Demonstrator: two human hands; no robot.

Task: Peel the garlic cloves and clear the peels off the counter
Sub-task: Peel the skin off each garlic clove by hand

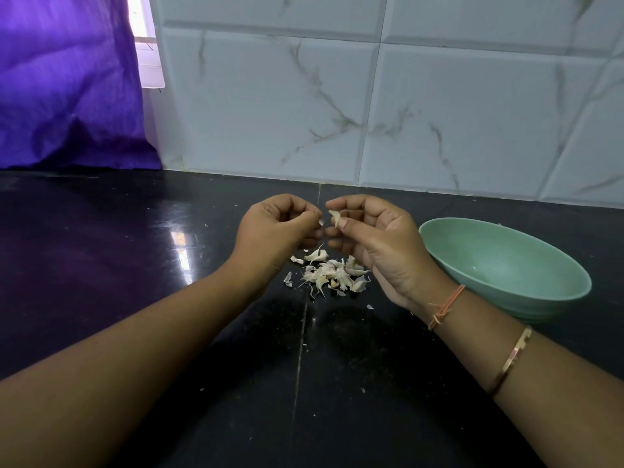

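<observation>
My right hand pinches a pale garlic clove between thumb and fingers, above the black counter. My left hand is just left of it, fingers curled, pinching a small flake of peel at its fingertips. The two hands almost touch. Below them a heap of garlic cloves and peels lies on the counter, with a few loose flakes around it.
A pale green bowl stands on the counter to the right of my right wrist; no contents show in it. A tiled wall closes the back. A purple curtain hangs at the far left.
</observation>
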